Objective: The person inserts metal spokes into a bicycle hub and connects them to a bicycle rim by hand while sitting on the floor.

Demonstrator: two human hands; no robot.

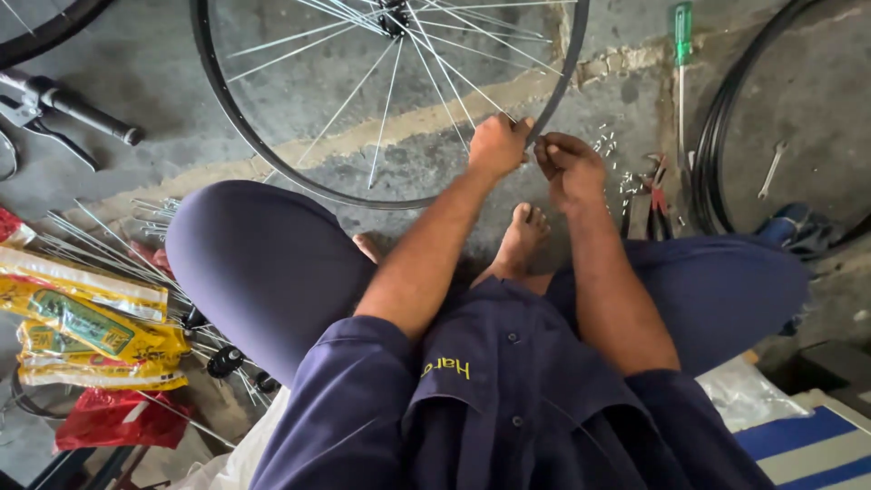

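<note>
Just above the frame's centre, the left hand (pixel 497 145) grips the bicycle wheel's rim (pixel 272 154) with fingers curled shut around it, while the right hand (pixel 570 168), touching it, pinches something too small to tell at the rim's edge. Spokes (pixel 386 109) fan toward the top of the frame. Pliers (pixel 655 195) and a green-handled screwdriver (pixel 681 73) lie right of the hands, yellow packets (pixel 82 322) at lower left.

Bare floor (pixel 163 82) lies open left of the wheel (pixel 272 150); pliers (pixel 655 195) and scattered nipples (pixel 606 143) crowd the right.
</note>
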